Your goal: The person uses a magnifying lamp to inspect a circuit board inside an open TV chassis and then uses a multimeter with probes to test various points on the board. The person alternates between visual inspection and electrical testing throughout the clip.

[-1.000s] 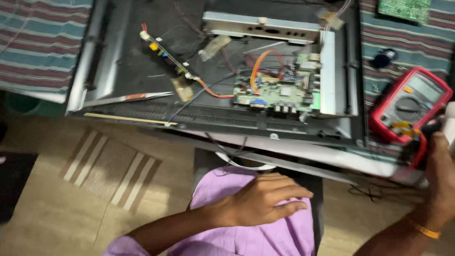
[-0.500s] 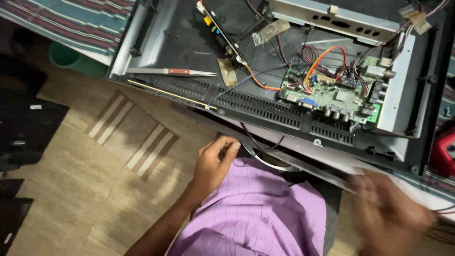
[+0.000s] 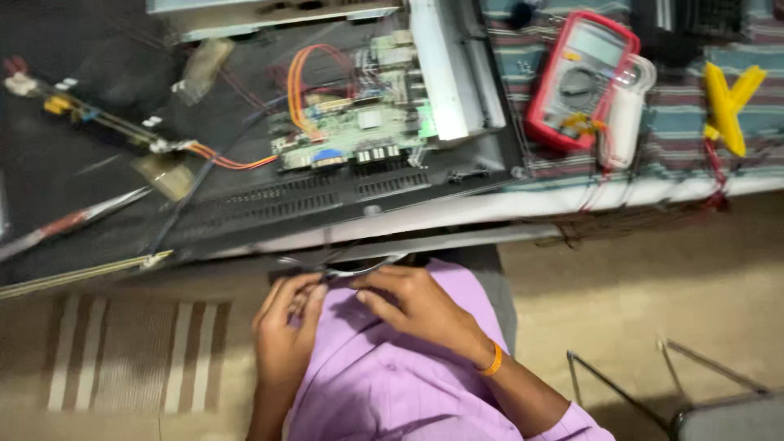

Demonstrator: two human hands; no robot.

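Hands meet at six o'clock over your lilac shirt, your left hand point(image 3: 286, 339) and right hand point(image 3: 416, 306) pinching a thin dark looped cable point(image 3: 343, 268) that could, I judge, snag the opened black television chassis point(image 3: 269, 220) just above.

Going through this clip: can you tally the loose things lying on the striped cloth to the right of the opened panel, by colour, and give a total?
Red: 1, the multimeter
White: 1, the cylindrical tool beside it
Yellow: 1, the X-shaped plastic piece
Total: 3

Dark things along the cloth's top edge are too blurred and cropped to count. Both hands are off the cloth, at the lap.
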